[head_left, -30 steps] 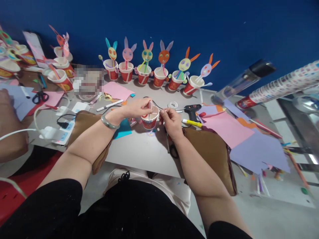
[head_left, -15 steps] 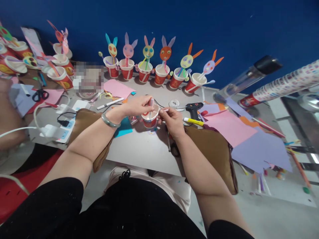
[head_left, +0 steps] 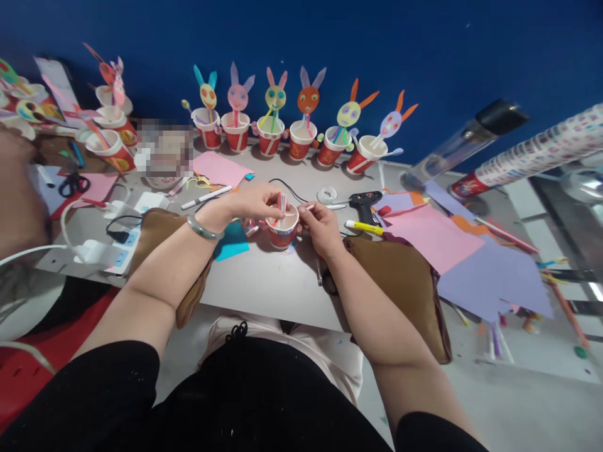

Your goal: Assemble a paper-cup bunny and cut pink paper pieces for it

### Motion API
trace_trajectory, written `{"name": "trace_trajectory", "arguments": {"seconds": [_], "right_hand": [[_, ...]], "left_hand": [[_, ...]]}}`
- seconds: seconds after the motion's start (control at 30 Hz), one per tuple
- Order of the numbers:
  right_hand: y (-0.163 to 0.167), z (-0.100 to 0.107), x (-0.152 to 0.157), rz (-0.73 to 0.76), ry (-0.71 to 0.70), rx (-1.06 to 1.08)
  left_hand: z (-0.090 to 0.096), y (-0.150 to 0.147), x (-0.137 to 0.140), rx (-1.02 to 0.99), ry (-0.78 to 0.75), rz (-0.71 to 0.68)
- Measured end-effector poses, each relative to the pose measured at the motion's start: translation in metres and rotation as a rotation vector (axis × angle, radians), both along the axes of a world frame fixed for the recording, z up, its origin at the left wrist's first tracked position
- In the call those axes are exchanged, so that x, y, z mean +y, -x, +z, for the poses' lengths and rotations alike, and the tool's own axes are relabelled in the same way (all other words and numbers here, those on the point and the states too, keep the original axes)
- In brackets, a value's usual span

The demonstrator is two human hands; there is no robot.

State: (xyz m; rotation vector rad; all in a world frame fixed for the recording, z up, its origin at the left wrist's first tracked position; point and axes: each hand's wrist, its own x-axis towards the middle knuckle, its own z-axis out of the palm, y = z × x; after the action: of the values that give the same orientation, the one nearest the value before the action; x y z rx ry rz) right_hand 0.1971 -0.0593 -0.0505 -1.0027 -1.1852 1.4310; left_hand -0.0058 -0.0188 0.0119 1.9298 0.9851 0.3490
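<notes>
A red-and-white paper cup (head_left: 282, 238) stands upright in front of me. My left hand (head_left: 254, 204) pinches a small bundle of drinking straws (head_left: 282, 204), red and pale, which stands inside the cup at its rim. To the right, my right hand (head_left: 321, 229) has its fingers closed around a thin, pale straw-like stick (head_left: 308, 208) by the cup's right side. Whether that stick passes through the cup wall cannot be made out. Blue-green paper (head_left: 232, 242) lies under my left wrist.
Several cups with paper rabbit heads (head_left: 270, 135) line the back wall. A glue gun (head_left: 365, 204), a yellow marker (head_left: 364, 228) and coloured paper (head_left: 443, 238) lie right. Brown cushions (head_left: 391, 270) flank my arms. A power strip (head_left: 125, 248) and another person's blurred arm (head_left: 21, 188) are left.
My left hand and the straws have shifted slightly left and down in the cup. My right hand stays by the cup's side. The other person's arm at the left has moved.
</notes>
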Motion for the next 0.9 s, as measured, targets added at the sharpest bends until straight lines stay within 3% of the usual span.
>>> {"name": "trace_trajectory", "arguments": {"seconds": [0.23, 0.47, 0.9], "right_hand": [[0.002, 0.0, -0.002, 0.015, 0.003, 0.017], [0.003, -0.003, -0.002, 0.039, 0.038, 0.041], [0.008, -0.003, -0.005, 0.016, 0.101, 0.083]], "left_hand": [[0.006, -0.001, -0.002, 0.102, -0.062, -0.013], [0.013, -0.005, -0.004, 0.167, -0.098, -0.11], [0.006, -0.006, -0.002, 0.16, -0.078, -0.151]]}}
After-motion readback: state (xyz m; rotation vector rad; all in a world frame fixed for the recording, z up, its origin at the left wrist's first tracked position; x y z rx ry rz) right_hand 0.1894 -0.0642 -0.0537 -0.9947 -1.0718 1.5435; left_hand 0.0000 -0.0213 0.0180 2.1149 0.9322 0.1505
